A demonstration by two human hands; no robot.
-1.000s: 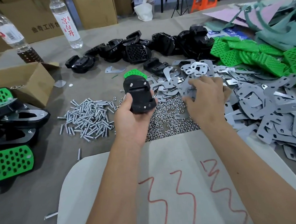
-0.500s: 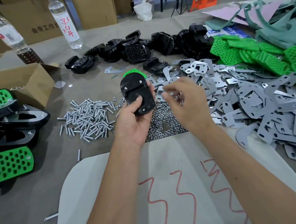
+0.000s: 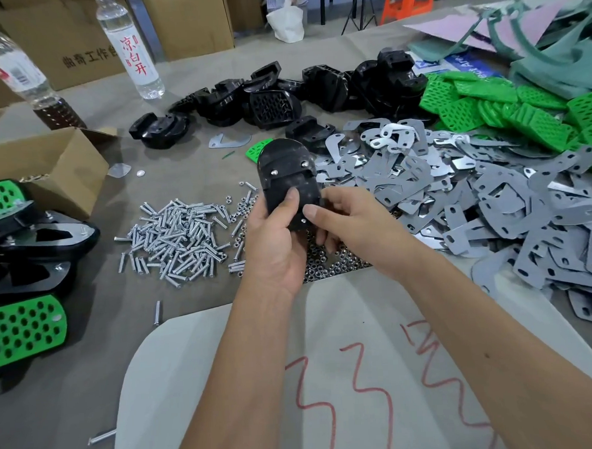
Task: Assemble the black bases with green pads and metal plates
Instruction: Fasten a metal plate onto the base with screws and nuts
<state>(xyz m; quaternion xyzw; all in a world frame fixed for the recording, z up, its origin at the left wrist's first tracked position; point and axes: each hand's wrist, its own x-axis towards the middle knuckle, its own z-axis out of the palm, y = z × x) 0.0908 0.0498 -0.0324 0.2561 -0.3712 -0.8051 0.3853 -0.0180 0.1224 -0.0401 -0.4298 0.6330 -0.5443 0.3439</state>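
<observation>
Cardboard box (image 3: 44,169) lies open beside screws (image 3: 179,244), contents unclear.

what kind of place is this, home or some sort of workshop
Likely a small assembly workshop: bulk piles of metal plates, screws and black bases cover the table, with cardboard boxes stacked behind.

One view only — the camera on my head, wide-angle, looking forward and down across the table (image 3: 184,75). My forearms run in from the bottom edge, close under the lens; cardboard boxes (image 3: 188,20) mark the far end — no second view to overlap.
</observation>
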